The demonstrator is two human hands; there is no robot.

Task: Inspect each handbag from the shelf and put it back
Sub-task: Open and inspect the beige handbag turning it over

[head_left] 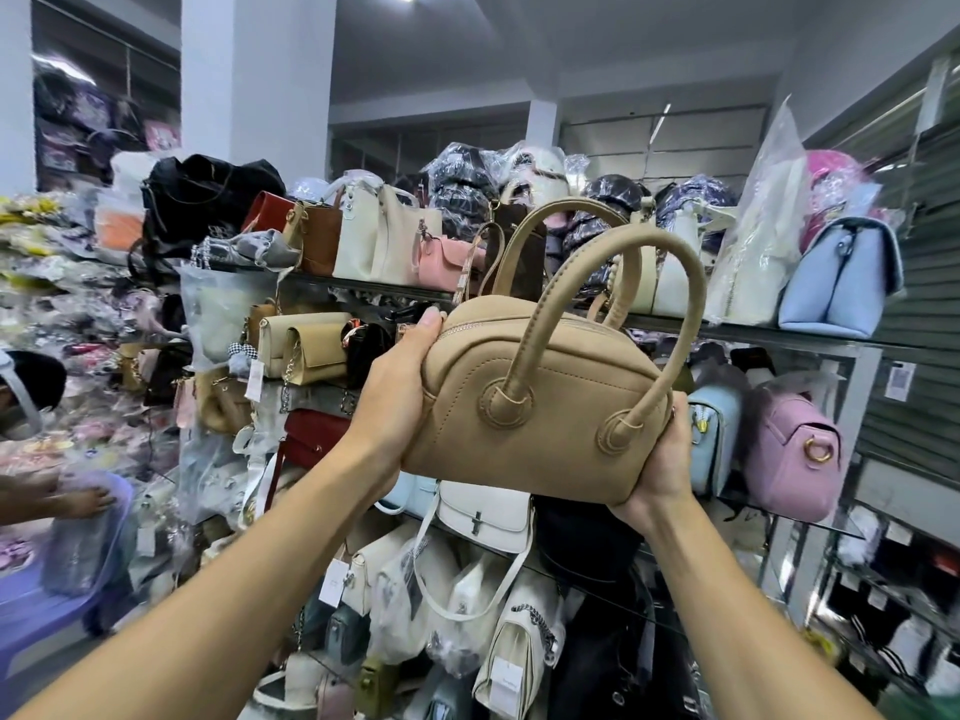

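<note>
1 tan handbag [535, 407], 2 loop handles [670, 283] upright; L hand [395, 402] grasps its left end; R hand [660, 475] grasps its right end.

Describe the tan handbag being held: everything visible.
The tan handbag is a rounded, matte, suede-like bag with stitching, two tubular loop handles standing up on round patches, and a zip along the top. It is held tilted, right end lower, before the shelves: left hand grips its left end, right hand its lower right corner.
</note>
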